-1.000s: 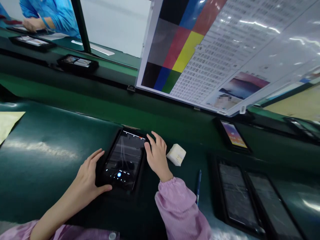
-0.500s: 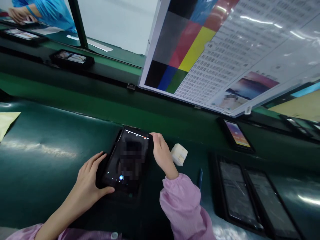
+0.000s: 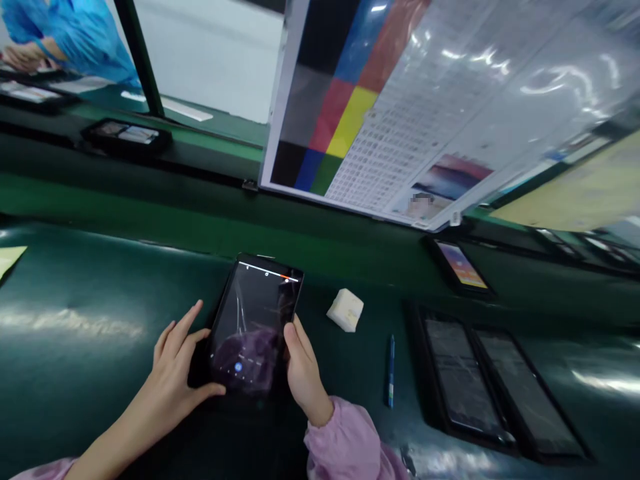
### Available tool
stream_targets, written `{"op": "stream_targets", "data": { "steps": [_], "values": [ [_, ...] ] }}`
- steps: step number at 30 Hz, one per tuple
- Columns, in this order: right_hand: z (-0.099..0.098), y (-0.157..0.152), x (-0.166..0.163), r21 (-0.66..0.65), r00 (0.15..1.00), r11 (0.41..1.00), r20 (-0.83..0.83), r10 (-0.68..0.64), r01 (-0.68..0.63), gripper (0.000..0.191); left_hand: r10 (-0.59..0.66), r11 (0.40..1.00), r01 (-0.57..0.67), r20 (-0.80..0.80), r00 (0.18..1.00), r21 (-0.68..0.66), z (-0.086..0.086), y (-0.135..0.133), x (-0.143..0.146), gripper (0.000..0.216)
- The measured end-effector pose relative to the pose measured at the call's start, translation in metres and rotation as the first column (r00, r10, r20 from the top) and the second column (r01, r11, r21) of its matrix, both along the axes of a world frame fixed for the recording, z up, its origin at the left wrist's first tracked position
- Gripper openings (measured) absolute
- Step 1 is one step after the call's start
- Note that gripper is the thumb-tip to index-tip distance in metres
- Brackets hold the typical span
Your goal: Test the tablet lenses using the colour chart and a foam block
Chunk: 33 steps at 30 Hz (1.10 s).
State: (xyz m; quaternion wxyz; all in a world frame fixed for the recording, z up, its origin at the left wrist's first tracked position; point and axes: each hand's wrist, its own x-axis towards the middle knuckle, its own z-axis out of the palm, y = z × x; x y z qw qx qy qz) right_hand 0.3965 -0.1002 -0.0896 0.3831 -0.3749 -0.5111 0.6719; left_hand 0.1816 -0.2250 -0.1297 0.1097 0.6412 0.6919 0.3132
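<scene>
The tablet (image 3: 253,327) is lying at lower centre of the frame on the dark green tabletop (image 3: 90,313), its far edge pointing toward the colour chart (image 3: 400,113) that is standing tilted at upper centre. The screen is showing a camera-type interface with a blue button near its near edge.

The left hand (image 3: 177,363) is bracing the tablet's left edge: its fingers (image 3: 183,323) are spread apart along the side and the thumb is pressing against the near-left corner. The right hand (image 3: 300,370) is gripping the right edge, its fingers closed loosely around the side and the thumb lying on the bezel. Both hands are therefore clamping the tablet from opposite sides.

Judged step: the tablet is being steadied and aimed, with the camera application open. The next move probably calls for holding the device level, keeping the fingers off the lens and screen area, and tapping the blue button with one thumb without shifting the frame.

A white block (image 3: 345,310) is resting just right of the tablet, apart from it. A blue pen (image 3: 390,370) is lying farther right. Two dark tablets (image 3: 500,390) are lying side by side at lower right, and a lit phone (image 3: 461,265) is lying beyond them. A person in a blue sleeve (image 3: 60,37) is working at upper left.
</scene>
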Motion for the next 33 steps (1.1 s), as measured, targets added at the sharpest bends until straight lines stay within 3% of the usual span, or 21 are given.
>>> {"op": "stream_targets", "data": {
  "steps": [3,5,8,11,13,16,20,26,33],
  "values": [
    [0.032,0.004,-0.002,0.06,0.988,0.986,-0.016,-0.156,0.157,0.047,-0.066,0.998,0.07,0.246,0.967,-0.005,0.037,0.013,0.011,0.08],
    [0.061,0.008,-0.002,0.136,0.955,0.945,-0.057,-0.291,0.296,0.049,-0.169,0.985,0.142,0.353,0.92,0.1,0.072,0.026,0.021,0.098],
    [0.105,0.015,0.001,0.274,0.852,0.807,-0.201,-0.484,0.524,0.044,-0.281,0.929,0.163,0.347,0.895,0.332,0.121,0.05,0.037,0.098],
    [0.136,0.019,0.005,0.336,0.783,0.712,-0.362,-0.506,0.616,0.04,-0.331,0.887,0.164,0.348,0.877,0.431,0.148,0.071,0.05,0.094],
    [0.145,0.02,0.008,0.361,0.779,0.698,-0.402,-0.481,0.618,0.043,-0.351,0.861,0.172,0.314,0.882,0.478,0.15,0.08,0.055,0.096],
    [0.142,0.017,0.012,0.361,0.755,0.664,-0.357,-0.55,0.654,0.043,-0.346,0.861,0.173,0.302,0.888,0.479,0.14,0.086,0.059,0.098],
    [0.128,0.015,0.015,0.375,0.82,0.729,-0.297,-0.49,0.572,0.045,-0.317,0.897,0.141,0.389,0.865,0.419,0.131,0.087,0.058,0.092],
    [0.121,0.018,0.015,0.412,0.735,0.616,-0.264,-0.624,0.671,0.039,-0.34,0.878,0.166,0.343,0.876,0.448,0.13,0.09,0.055,0.096],
    [0.124,0.018,0.013,0.44,0.808,0.678,-0.322,-0.493,0.589,0.038,-0.34,0.867,0.175,0.299,0.892,0.467,0.131,0.089,0.054,0.096]
  ]
}}
